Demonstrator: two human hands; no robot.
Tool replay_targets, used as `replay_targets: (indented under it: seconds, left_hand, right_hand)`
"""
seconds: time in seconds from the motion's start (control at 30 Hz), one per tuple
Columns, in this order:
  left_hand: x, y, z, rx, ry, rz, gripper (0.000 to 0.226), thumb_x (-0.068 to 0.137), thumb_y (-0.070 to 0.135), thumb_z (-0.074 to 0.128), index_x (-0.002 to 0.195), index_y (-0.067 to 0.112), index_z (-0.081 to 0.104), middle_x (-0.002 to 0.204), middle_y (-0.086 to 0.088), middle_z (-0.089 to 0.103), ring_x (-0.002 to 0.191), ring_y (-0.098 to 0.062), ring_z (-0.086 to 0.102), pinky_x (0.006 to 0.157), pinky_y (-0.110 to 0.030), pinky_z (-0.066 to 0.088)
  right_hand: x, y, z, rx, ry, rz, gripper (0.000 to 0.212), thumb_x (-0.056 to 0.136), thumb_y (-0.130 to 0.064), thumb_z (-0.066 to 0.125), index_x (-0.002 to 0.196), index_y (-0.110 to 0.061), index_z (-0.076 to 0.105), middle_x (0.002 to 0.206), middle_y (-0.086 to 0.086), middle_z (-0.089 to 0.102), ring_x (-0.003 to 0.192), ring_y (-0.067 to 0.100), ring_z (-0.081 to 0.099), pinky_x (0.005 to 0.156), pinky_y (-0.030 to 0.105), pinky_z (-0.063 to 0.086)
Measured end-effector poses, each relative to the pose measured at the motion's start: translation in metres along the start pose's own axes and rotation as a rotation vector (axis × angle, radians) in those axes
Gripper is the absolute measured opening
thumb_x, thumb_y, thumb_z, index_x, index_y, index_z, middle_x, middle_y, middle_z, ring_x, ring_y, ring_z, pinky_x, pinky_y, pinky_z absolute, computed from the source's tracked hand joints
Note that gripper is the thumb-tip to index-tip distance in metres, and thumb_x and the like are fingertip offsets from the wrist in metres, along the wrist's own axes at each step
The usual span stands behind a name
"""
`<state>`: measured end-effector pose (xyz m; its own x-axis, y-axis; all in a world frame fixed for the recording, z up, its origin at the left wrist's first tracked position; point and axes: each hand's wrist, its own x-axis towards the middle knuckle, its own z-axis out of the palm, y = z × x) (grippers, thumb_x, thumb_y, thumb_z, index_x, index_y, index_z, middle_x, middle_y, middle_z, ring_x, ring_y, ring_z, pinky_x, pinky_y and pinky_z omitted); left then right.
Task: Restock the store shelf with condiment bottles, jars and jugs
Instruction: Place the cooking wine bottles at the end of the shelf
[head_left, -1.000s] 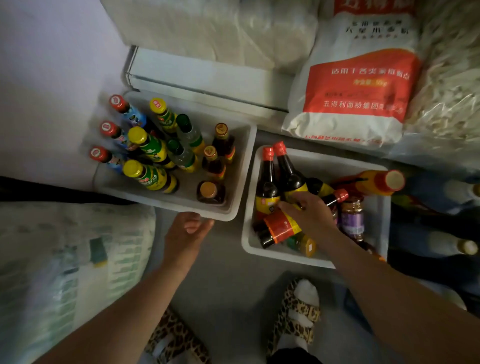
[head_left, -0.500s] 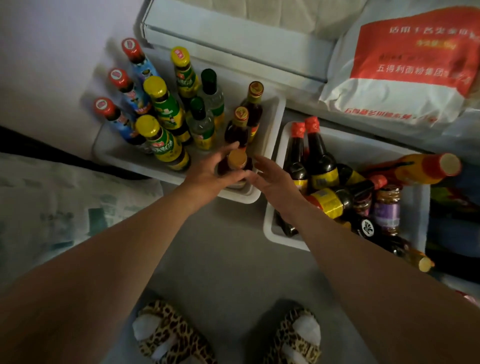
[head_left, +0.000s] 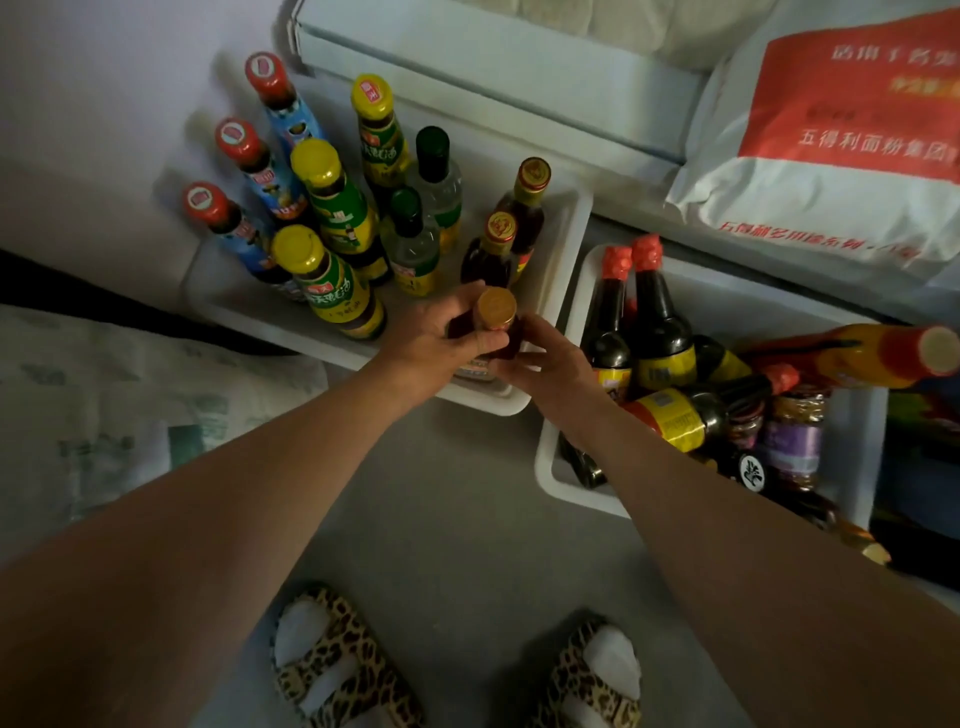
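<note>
Your left hand and right hand both curled in a grip round the gold-capped bottle at centre frame, upright bottles crowding upper left in the white tray, flour sack upper right.

Upright bottles in left bin; right bin just beside.

Pretty cramped down here. The left white bin is packed along its far and left side with upright bottles: red-capped ones, yellow-capped ones, green-capped ones. The only bare patch is the near-left corner. The right white bin is a jumble of leaning dark bottles and a jar. The grey floor between the bins is open, with a flour sack blocking the back right.
</note>
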<state>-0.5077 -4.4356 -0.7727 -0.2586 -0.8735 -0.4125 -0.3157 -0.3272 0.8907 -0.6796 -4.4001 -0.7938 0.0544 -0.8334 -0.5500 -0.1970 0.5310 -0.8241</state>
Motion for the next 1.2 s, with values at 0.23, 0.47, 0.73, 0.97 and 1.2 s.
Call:
replay_targets:
  seconds: [0.23, 0.47, 0.73, 0.97, 1.2]
  left_hand:
    - [-0.025, 0.069, -0.008, -0.053, -0.016, 0.035, 0.039, 0.089, 0.02, 0.072, 0.127, 0.02, 0.066, 0.113, 0.004, 0.072, 0.107, -0.006, 0.065, 0.091, -0.018, 0.052]
    - [-0.072, 0.195, -0.02, -0.179, 0.088, 0.015, 0.016, 0.085, 0.021, 0.076, 0.101, 0.025, 0.074, 0.092, 0.004, 0.077, 0.085, -0.006, 0.072, 0.078, -0.019, 0.055]
    - [-0.148, 0.383, -0.048, -0.245, 0.107, 0.018, 0.023, 0.077, 0.037, 0.08, 0.097, 0.025, 0.077, 0.094, -0.003, 0.077, 0.09, -0.02, 0.074, 0.089, -0.039, 0.058]
    - [-0.232, 0.579, -0.087, -0.312, 0.217, 0.127, 0.032, 0.083, 0.037, 0.076, 0.104, 0.012, 0.075, 0.094, 0.0, 0.077, 0.087, -0.012, 0.073, 0.077, -0.021, 0.055]
    - [-0.325, 0.746, -0.117, -0.347, 0.333, 0.317, 0.039, 0.08, 0.042, 0.077, 0.108, 0.016, 0.073, 0.088, -0.001, 0.077, 0.075, -0.013, 0.074, 0.062, -0.023, 0.056]
  right_hand:
    - [-0.039, -0.05, -0.014, 0.005, 0.057, -0.051, 0.056, 0.08, -0.024, 0.083, 0.113, -0.06, 0.056, 0.12, -0.017, 0.066, 0.12, 0.002, 0.057, 0.099, 0.026, 0.046]
    - [-0.12, -0.156, -0.042, 0.085, 0.006, -0.046, 0.029, 0.086, -0.031, 0.077, 0.106, -0.049, 0.068, 0.114, -0.008, 0.073, 0.113, 0.014, 0.065, 0.102, 0.041, 0.051]
    - [-0.23, -0.296, -0.079, 0.113, -0.103, -0.101, 0.039, 0.084, -0.039, 0.077, 0.122, -0.034, 0.066, 0.121, -0.001, 0.071, 0.115, 0.017, 0.066, 0.101, 0.045, 0.052]
    - [-0.328, -0.433, -0.119, 0.076, -0.157, -0.335, 0.049, 0.087, -0.017, 0.075, 0.133, -0.026, 0.059, 0.124, 0.006, 0.069, 0.119, 0.028, 0.064, 0.095, 0.046, 0.055]
    - [-0.406, -0.573, -0.14, 0.081, -0.2, -0.537, 0.049, 0.08, -0.017, 0.077, 0.127, -0.014, 0.062, 0.122, 0.01, 0.071, 0.116, 0.035, 0.064, 0.093, 0.049, 0.056]
